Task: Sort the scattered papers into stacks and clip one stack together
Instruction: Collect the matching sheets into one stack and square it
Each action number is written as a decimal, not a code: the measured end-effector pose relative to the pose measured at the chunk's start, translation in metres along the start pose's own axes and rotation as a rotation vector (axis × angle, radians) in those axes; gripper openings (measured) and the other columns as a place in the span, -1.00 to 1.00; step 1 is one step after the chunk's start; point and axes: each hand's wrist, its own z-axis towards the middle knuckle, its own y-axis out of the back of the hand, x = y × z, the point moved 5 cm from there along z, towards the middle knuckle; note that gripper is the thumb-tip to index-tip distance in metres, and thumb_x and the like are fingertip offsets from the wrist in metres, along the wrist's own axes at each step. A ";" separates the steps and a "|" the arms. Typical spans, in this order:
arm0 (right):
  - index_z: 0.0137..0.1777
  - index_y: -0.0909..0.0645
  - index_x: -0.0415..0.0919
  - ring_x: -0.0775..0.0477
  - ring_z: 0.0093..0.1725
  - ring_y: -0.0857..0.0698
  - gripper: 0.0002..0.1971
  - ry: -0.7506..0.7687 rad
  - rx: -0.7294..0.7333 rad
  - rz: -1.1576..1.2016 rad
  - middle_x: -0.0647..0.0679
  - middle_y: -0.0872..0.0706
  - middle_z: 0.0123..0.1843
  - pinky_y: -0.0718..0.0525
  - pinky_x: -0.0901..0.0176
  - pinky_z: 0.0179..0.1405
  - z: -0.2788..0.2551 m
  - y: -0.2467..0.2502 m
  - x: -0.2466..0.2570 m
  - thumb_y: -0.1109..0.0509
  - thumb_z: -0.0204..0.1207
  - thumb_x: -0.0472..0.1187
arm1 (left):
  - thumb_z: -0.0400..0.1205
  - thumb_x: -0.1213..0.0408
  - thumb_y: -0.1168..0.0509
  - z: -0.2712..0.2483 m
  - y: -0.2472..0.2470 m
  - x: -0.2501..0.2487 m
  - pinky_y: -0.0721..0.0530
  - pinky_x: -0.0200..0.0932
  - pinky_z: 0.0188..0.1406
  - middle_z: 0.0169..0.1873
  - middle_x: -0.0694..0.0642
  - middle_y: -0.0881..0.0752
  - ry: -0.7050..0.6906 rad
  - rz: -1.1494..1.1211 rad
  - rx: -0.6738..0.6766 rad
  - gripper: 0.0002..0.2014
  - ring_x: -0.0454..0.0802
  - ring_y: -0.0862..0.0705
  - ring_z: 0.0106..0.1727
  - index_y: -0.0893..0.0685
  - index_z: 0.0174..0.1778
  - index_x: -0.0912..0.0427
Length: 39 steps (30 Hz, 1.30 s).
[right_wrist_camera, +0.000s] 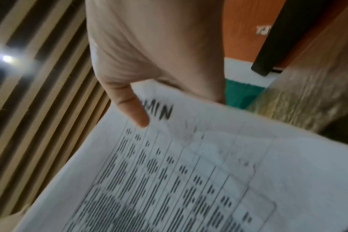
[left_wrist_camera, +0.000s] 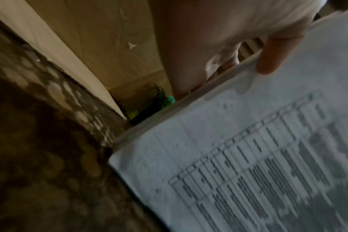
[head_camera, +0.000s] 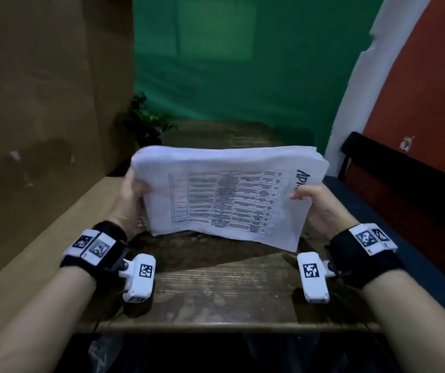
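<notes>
I see a white stack of papers [head_camera: 224, 195], its top sheet printed with a black-lined table and rows of dark text, plus bold black capital letters at one end. It sits above a dark brown wood-grain worktop [head_camera: 224, 289]. Both wrists wear black bands [head_camera: 361, 257] carrying white blocks marked with black-and-white square codes. Behind hangs a green backdrop [head_camera: 243, 63]. To my left stands plain tan cardboard [head_camera: 41, 90]; to my right, an orange-red wall [head_camera: 431, 90] edged in white. A dark green plant [head_camera: 146, 122] sits in the far corner.
</notes>
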 end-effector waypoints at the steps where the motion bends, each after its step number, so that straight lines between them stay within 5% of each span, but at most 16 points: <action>1: 0.40 -0.47 -0.47 -0.41 0.25 -0.68 -0.33 0.013 -0.028 0.018 -0.47 -0.64 0.32 -0.57 -0.39 0.32 -0.001 -0.002 0.000 -0.27 0.18 -0.47 | 0.65 0.39 -0.14 -0.002 0.000 0.005 -0.70 -0.16 -0.12 -0.16 0.00 -0.74 0.012 0.029 -0.029 -0.77 -0.26 -0.75 -0.24 -0.56 0.20 0.22; 3: 0.33 -0.50 -0.48 -0.43 0.22 -0.68 -0.35 0.059 -0.087 0.030 -0.47 -0.67 0.25 -0.62 -0.35 0.23 0.000 -0.007 0.002 -0.23 0.13 -0.48 | 0.57 0.48 -0.17 -0.004 -0.003 0.002 -0.67 -0.28 -0.28 -0.29 -0.06 -0.71 -0.057 0.008 -0.078 -0.78 -0.25 -0.72 -0.29 -0.56 0.12 0.26; 8: -0.18 -0.67 -0.12 -0.17 -0.14 -0.64 -0.56 0.220 -0.283 0.038 -0.11 -0.66 -0.23 -0.56 0.06 -0.14 0.006 -0.012 0.027 -0.13 0.13 -0.56 | 0.27 0.32 -0.24 0.006 -0.022 -0.030 -0.53 -0.32 -0.26 -0.31 -0.13 -0.66 -0.231 0.064 -0.012 -0.79 -0.25 -0.59 -0.26 -0.59 -0.19 0.11; 12: -0.22 -0.62 -0.14 -0.07 -0.21 -0.66 -0.62 0.206 -0.253 -0.040 -0.04 -0.68 -0.26 -0.53 0.16 -0.26 0.006 0.007 0.021 -0.13 0.10 -0.52 | 0.42 -0.04 -0.43 0.014 -0.003 -0.006 -0.63 -0.27 -0.01 -0.25 -0.19 -0.79 -0.015 -0.005 -0.001 -0.65 -0.25 -0.69 -0.10 -0.65 0.00 0.08; 14: -0.25 -0.58 -0.11 0.05 -0.35 -0.59 -0.71 0.136 -0.319 0.015 0.06 -0.62 -0.36 -0.48 0.21 -0.41 0.005 0.013 0.005 -0.18 0.18 -0.48 | 0.68 0.13 -0.20 0.010 -0.005 0.006 -0.60 -0.31 0.02 -0.36 -0.26 -0.78 0.035 0.092 0.016 -0.88 -0.30 -0.67 -0.15 -0.60 -0.04 0.05; 15: -0.28 -0.58 -0.09 0.11 -0.41 -0.57 -0.73 0.110 -0.345 0.075 0.08 -0.60 -0.39 -0.47 0.26 -0.46 0.005 0.011 -0.003 -0.19 0.24 -0.48 | 0.75 0.33 -0.07 0.008 -0.008 0.009 -0.59 -0.34 0.01 -0.40 -0.28 -0.77 0.054 0.125 -0.002 -0.80 -0.32 -0.67 -0.19 -0.58 -0.08 0.05; 18: -0.17 -0.68 -0.12 -0.05 -0.10 -0.72 -0.81 0.154 -0.403 0.167 -0.11 -0.73 -0.11 -0.65 0.11 -0.10 0.008 0.002 -0.009 -0.33 0.24 -0.32 | 0.70 0.52 -0.03 0.005 -0.014 0.015 -0.59 -0.30 -0.22 -0.32 -0.10 -0.69 0.108 0.167 -0.040 -0.70 -0.22 -0.63 -0.28 -0.50 -0.18 0.03; 20: 0.11 -0.65 -0.13 -0.17 0.11 -0.71 -0.63 0.196 -0.372 0.186 -0.17 -0.72 0.11 -0.66 -0.01 0.13 0.012 -0.003 -0.002 -0.38 0.27 -0.31 | 0.65 0.50 -0.09 0.007 -0.009 0.015 -0.52 -0.26 -0.33 -0.28 0.02 -0.55 0.151 0.131 -0.099 -0.75 -0.16 -0.55 -0.33 -0.47 -0.22 0.07; 22: 0.29 -0.58 -0.12 -0.16 0.18 -0.73 -0.55 0.177 -0.343 0.104 -0.13 -0.75 0.12 -0.73 0.06 0.07 0.017 -0.005 0.002 -0.29 0.41 -0.44 | 0.50 0.43 -0.15 0.008 -0.005 0.016 -0.49 -0.20 -0.39 -0.36 0.12 -0.52 0.176 0.070 -0.111 -0.92 -0.11 -0.57 -0.47 -0.49 -0.25 0.18; 24: 0.11 -0.66 -0.23 -0.32 0.22 -0.72 -0.69 0.089 -0.338 -0.005 -0.17 -0.77 -0.02 -0.76 -0.06 0.02 0.022 -0.006 0.000 -0.28 0.43 -0.48 | 0.39 0.36 -0.17 0.008 -0.004 0.019 -0.49 -0.21 -0.38 -0.50 0.08 -0.58 0.217 0.011 -0.114 -0.96 -0.07 -0.59 -0.53 -0.51 -0.31 0.19; 26: 0.10 -0.69 -0.23 -0.30 0.15 -0.75 -0.62 0.091 -0.292 0.027 -0.21 -0.79 0.01 -0.75 -0.12 0.13 0.024 -0.005 0.004 -0.27 0.34 -0.51 | 0.34 0.33 -0.18 0.008 -0.004 0.020 -0.52 -0.17 -0.28 -0.50 0.06 -0.62 0.235 -0.004 -0.099 -0.94 0.06 -0.60 -0.40 -0.54 -0.32 0.17; 28: 0.15 -0.65 -0.13 -0.12 0.03 -0.77 -0.49 0.130 -0.294 0.071 -0.12 -0.77 0.01 -0.76 0.07 -0.03 0.024 -0.004 0.008 -0.24 0.27 -0.57 | 0.27 0.31 -0.17 0.008 -0.003 0.021 -0.56 -0.11 -0.20 -0.41 0.13 -0.64 0.261 -0.014 -0.088 -0.84 0.13 -0.60 -0.28 -0.59 -0.29 0.19; 32: -0.32 -0.65 -0.14 -0.28 0.15 -0.65 -0.68 -0.031 -0.306 -0.051 -0.17 -0.68 -0.10 -0.61 -0.21 0.20 0.026 0.002 -0.015 -0.41 -0.16 -0.32 | 0.38 0.27 -0.21 0.011 -0.003 0.022 -0.54 -0.10 -0.23 -0.30 0.20 -0.58 0.227 0.103 -0.088 -0.90 0.10 -0.58 -0.28 -0.56 -0.24 0.17; 34: -0.15 -0.73 -0.19 -0.25 0.15 -0.72 -0.73 -0.021 -0.279 -0.066 -0.15 -0.79 -0.01 -0.62 -0.26 0.27 0.024 -0.003 -0.006 -0.48 0.09 -0.26 | 0.32 0.21 -0.25 0.015 0.001 0.025 -0.51 -0.02 -0.16 -0.26 0.25 -0.54 0.202 0.131 -0.112 -0.79 0.10 -0.56 -0.23 -0.56 -0.20 0.23; 36: -0.04 -0.72 -0.16 -0.16 0.01 -0.79 -0.84 0.039 -0.278 -0.075 -0.10 -0.83 -0.04 -0.73 -0.09 0.06 0.014 -0.012 0.012 -0.41 0.39 -0.28 | 0.31 0.28 -0.25 0.014 0.002 0.025 -0.50 -0.04 -0.21 -0.24 0.22 -0.53 0.184 0.176 -0.093 -0.81 0.09 -0.53 -0.26 -0.53 -0.18 0.22; 39: -0.06 -0.59 -0.17 -0.16 -0.05 -0.75 -0.71 0.055 -0.324 -0.065 -0.09 -0.75 -0.11 -0.66 0.12 -0.17 0.008 -0.008 0.002 -0.24 0.33 -0.52 | 0.38 0.41 -0.25 0.012 -0.008 0.024 -0.56 -0.31 -0.38 -0.39 0.01 -0.65 0.187 0.166 -0.077 -0.88 -0.08 -0.62 -0.36 -0.51 -0.25 0.12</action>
